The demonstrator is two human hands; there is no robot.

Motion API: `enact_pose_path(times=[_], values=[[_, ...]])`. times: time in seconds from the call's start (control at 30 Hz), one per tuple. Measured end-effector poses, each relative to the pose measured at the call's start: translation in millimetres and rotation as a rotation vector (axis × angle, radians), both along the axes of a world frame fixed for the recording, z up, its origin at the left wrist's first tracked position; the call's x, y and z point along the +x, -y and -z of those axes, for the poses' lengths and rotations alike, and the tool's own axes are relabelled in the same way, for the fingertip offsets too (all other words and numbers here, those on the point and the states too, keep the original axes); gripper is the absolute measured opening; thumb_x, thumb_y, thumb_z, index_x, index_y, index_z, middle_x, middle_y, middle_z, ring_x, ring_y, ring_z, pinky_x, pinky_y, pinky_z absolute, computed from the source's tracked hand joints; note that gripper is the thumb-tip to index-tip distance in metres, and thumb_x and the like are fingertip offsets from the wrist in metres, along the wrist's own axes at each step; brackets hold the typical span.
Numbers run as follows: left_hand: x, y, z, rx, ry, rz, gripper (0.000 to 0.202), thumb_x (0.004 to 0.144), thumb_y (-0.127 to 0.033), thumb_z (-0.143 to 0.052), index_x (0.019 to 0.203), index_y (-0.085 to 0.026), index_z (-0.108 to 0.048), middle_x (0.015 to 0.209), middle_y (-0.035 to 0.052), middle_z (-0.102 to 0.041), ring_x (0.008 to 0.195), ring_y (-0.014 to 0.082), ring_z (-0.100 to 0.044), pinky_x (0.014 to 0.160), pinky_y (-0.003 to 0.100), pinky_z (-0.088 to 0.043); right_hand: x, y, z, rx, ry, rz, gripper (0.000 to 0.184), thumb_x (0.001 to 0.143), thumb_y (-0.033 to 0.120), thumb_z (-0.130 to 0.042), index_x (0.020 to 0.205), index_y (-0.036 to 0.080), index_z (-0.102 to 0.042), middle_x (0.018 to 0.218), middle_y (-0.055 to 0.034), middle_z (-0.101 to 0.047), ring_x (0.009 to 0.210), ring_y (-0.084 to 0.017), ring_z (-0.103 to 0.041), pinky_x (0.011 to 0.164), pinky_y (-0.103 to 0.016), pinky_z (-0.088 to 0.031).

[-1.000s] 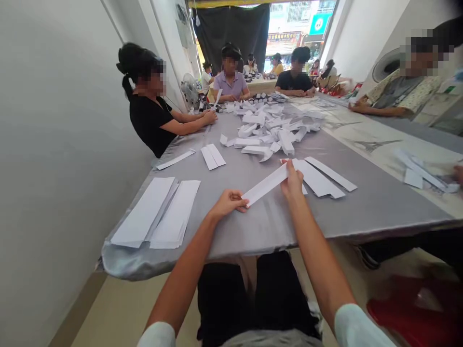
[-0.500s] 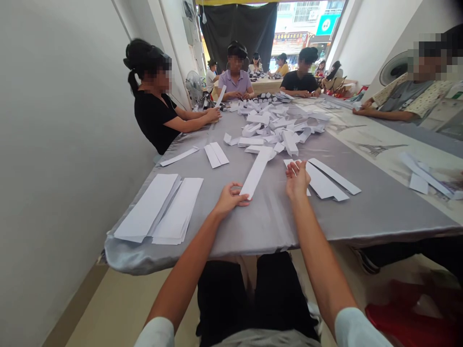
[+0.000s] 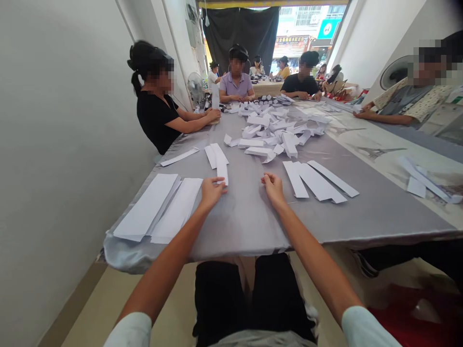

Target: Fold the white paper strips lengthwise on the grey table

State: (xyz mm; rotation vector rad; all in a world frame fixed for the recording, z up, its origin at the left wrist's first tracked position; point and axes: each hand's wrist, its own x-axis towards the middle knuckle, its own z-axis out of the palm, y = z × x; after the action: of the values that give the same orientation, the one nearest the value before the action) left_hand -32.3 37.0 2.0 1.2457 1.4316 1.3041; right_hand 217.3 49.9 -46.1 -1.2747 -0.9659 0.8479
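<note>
My left hand (image 3: pixel 214 191) pinches the near end of a white folded paper strip (image 3: pixel 222 169). The strip's far end overlaps two narrow white strips (image 3: pixel 210 156) lying on the table. My right hand (image 3: pixel 274 189) hovers over the grey cloth with its fingers curled together and nothing showing in them. Just right of that hand lie several flat white strips (image 3: pixel 316 180), partly overlapping. To the left of my left hand rest two stacks of wider white paper sheets (image 3: pixel 148 205), and my forearm covers part of the nearer stack.
A heap of folded white paper pieces (image 3: pixel 275 127) fills the table's middle. A single strip (image 3: pixel 180 157) lies near the left edge. Co-workers sit around the grey-covered table (image 3: pixel 249 226); one in black (image 3: pixel 157 113) is at the left. More paper (image 3: pixel 416 187) lies at far right.
My left hand has carried the paper strip leftward, from the middle onto the two narrow strips. My right hand has moved left, away from the flat strips, and its fingers have curled in.
</note>
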Motion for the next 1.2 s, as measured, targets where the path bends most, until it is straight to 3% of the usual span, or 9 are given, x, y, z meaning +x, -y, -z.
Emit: enact_pose_path(times=[0.17,0.23,0.43,0.67,0.73,0.93,1.07,1.2], values=[[-46.6,-43.6,-14.6,0.043,-0.288,-0.23,0.03,0.084,-0.015,-0.067,0.113,-0.013,-0.074,0.092,0.0098,-0.074,0.084,0.0226,-0.075,0.086,0.039,-0.061,-5.6,-1.0,5.2,0.05,0.151,-0.015,0.038,0.087,0.041,-0.054,0.111,0.015,-0.07,0.098,-0.0125,-0.077,0.09,-0.024,-0.073,0.088,-0.038,-0.054],[-61.6,-56.4,-19.0,0.056,-0.437,-0.287,0.03,0.081,-0.016,-0.07,0.11,-0.015,-0.073,0.103,0.011,-0.074,0.099,0.0244,-0.073,0.094,0.038,-0.057,-6.4,0.2,5.2,0.051,0.17,-0.017,0.037,0.087,0.039,-0.054,0.11,0.016,-0.07,0.099,-0.0127,-0.078,0.091,-0.024,-0.073,0.088,-0.038,-0.054],[-82.6,-70.4,-23.1,-0.154,-0.765,-0.193,0.033,0.083,-0.029,-0.075,0.114,-0.02,-0.07,0.113,0.0094,-0.074,0.114,0.0289,-0.067,0.1,0.041,-0.047,-7.3,4.7,2.6,0.053,0.199,-0.042,0.034,0.088,0.038,-0.055,0.111,0.018,-0.069,0.099,-0.0102,-0.077,0.094,-0.023,-0.072,0.089,-0.037,-0.054],[-78.7,-68.5,-13.5,-0.078,-1.178,-0.173,0.027,0.095,-0.038,-0.062,0.114,-0.024,-0.076,0.133,0.0172,-0.067,0.134,0.0425,-0.047,0.105,0.054,-0.037,-9.0,10.7,-4.2,0.05,0.252,-0.058,0.029,0.091,0.04,-0.056,0.106,0.019,-0.07,0.098,-0.0097,-0.076,0.091,-0.023,-0.071,0.089,-0.037,-0.052],[-74.0,-65.9,-13.1,-0.06,-1.236,-0.167,0.028,0.096,-0.035,-0.057,0.111,-0.023,-0.078,0.133,0.0189,-0.066,0.13,0.0433,-0.049,0.104,0.054,-0.037,-9.2,12.1,-6.3,0.051,0.254,-0.061,0.029,0.092,0.04,-0.057,0.106,0.019,-0.071,0.098,-0.0097,-0.076,0.091,-0.023,-0.071,0.089,-0.037,-0.052],[-55.1,-52.4,-15.0,-0.055,-1.37,0.0,0.035,0.1,-0.028,-0.044,0.099,-0.016,-0.077,0.11,0.0197,-0.074,0.112,0.039,-0.064,0.105,0.054,-0.032,-9.6,15.1,-11.8,0.041,0.277,-0.077,0.027,0.093,0.037,-0.055,0.105,0.017,-0.07,0.097,-0.0105,-0.076,0.091,-0.024,-0.071,0.087,-0.038,-0.052],[-47.3,-44.0,-14.3,-0.008,-1.429,0.057,0.038,0.103,-0.034,-0.042,0.099,-0.015,-0.075,0.115,0.0225,-0.073,0.114,0.0401,-0.063,0.107,0.056,-0.031,-10.1,16.9,-14.0,0.042,0.267,-0.086,0.026,0.093,0.037,-0.057,0.105,0.018,-0.071,0.095,-0.01,-0.077,0.091,-0.024,-0.071,0.087,-0.038,-0.052],[-48.0,-50.4,-13.9,-0.075,-1.405,0.052,0.043,0.104,-0.041,-0.041,0.114,-0.014,-0.072,0.129,0.0239,-0.068,0.123,0.043,-0.06,0.11,0.066,-0.03,-10.1,16.1,-13.4,0.043,0.274,-0.079,0.026,0.093,0.037,-0.056,0.103,0.018,-0.07,0.094,-0.0094,-0.076,0.089,-0.024,-0.071,0.087,-0.037,-0.052]])
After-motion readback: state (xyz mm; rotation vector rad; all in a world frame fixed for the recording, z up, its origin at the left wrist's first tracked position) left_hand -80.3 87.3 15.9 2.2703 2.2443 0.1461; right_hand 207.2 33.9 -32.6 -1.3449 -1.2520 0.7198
